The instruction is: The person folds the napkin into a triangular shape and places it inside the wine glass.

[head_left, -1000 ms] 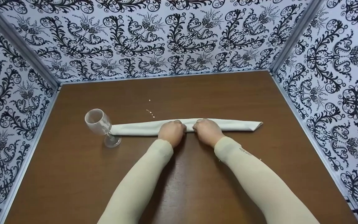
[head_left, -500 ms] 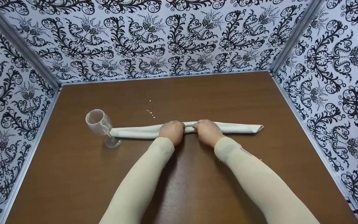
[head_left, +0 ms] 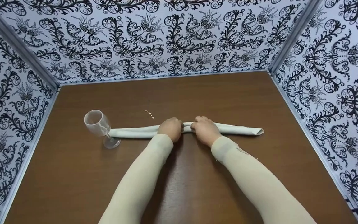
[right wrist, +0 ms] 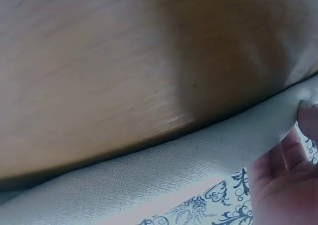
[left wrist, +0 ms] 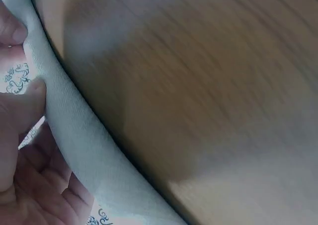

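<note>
From the head camera, a white cloth napkin (head_left: 135,132), rolled into a long narrow strip, lies across the brown table (head_left: 179,186). The left hand (head_left: 171,128) and right hand (head_left: 204,129) sit side by side at the roll's middle, knuckles up, fingers curled over and gripping it. A clear wine glass (head_left: 99,126) stands at the roll's left end, touching it or nearly so.

In the left wrist view, the thumb and fingertips (left wrist: 20,34) pinch the napkin (left wrist: 74,135), lifted off the table.

In the right wrist view, curled fingers (right wrist: 307,116) hold the napkin's (right wrist: 164,175) edge above the wood.
</note>
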Tool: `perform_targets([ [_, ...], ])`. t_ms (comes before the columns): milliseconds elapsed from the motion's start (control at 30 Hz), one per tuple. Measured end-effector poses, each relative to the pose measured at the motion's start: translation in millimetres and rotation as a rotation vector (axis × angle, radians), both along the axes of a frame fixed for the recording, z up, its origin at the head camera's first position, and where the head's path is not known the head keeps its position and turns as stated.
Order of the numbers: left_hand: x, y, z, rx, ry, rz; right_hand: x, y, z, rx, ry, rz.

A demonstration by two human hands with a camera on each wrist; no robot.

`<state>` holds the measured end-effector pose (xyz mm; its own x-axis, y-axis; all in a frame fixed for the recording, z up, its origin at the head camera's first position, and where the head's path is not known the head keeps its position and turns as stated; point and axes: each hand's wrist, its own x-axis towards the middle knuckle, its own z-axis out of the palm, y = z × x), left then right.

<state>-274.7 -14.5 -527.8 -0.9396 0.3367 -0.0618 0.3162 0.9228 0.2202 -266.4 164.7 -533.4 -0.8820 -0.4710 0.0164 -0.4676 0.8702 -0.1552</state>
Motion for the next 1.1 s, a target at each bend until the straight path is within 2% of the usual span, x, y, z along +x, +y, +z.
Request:
perform_targets([
  [133,6.0,-1.6,0.1,-0.020,0.143,-0.077,-0.2,-1.6,-1.0,0.030,0.023,0.015],
  [267,8.9,-4.1,-0.4,-0.036,0.190,-0.115,-1.2,-2.1,-1.0,0.049,0.016,0.026],
  [533,4.3,-6.1,-2.5,-0.036,0.122,-0.100,2.4,3.2,-1.4,0.070,0.023,0.098],
  [767,3.3,-4.2,1.7,-0.037,0.019,-0.029,2.7,6.6,-0.4,0.064,-0.012,0.070],
  [1000,0.3,-4.7,-0.7,0.004,-0.006,-0.003,-1.3,3.5,-4.1,0.044,0.056,0.075],
  [1100,-1.9,-5.6,-3.8,0.026,-0.030,0.009,-2.1,1.1,-2.5,0.036,0.040,0.055],
])
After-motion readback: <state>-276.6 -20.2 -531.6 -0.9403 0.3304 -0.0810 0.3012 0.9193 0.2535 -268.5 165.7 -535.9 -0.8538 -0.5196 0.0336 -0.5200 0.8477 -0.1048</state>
